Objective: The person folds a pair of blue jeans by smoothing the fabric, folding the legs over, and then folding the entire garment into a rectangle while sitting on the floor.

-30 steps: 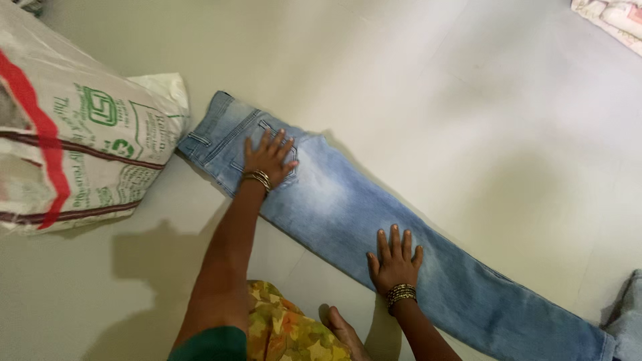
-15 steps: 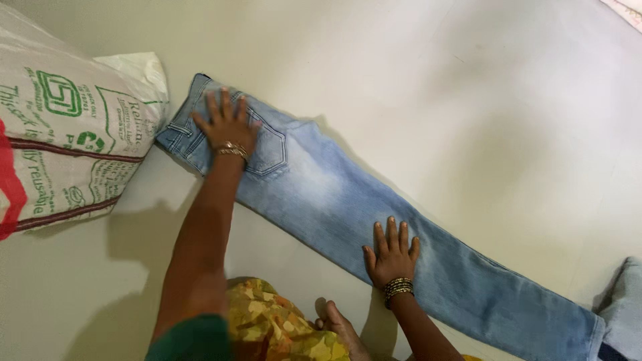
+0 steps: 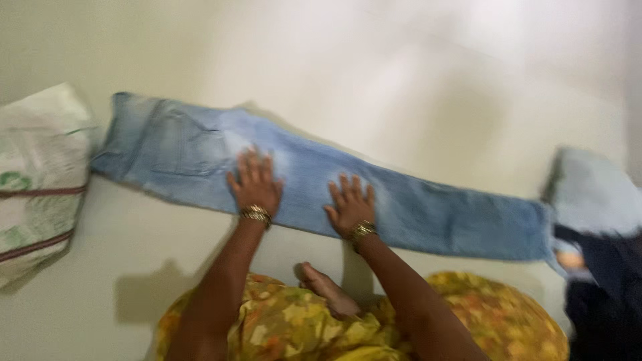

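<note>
A pair of light blue jeans (image 3: 428, 207) lies folded lengthwise on the pale floor, waistband at the left, hems at the right. My left hand (image 3: 255, 184) rests flat on the thigh part, fingers spread. My right hand (image 3: 351, 204) lies flat on the jeans a short way to its right, also spread. Both wrists wear gold bangles. Neither hand holds anything. The picture is blurred by motion.
A white woven sack (image 3: 37, 177) with green print and red-brown stripes stands at the left, touching the waistband. More clothes, light blue (image 3: 592, 187) and dark (image 3: 605, 294), lie at the right edge. My foot (image 3: 324, 287) and yellow patterned garment (image 3: 294, 327) are at the bottom.
My left hand has slid from the waistband and pocket rightward to the thigh. My right hand has moved left, close to it. The view has swung right, showing more clothes.
</note>
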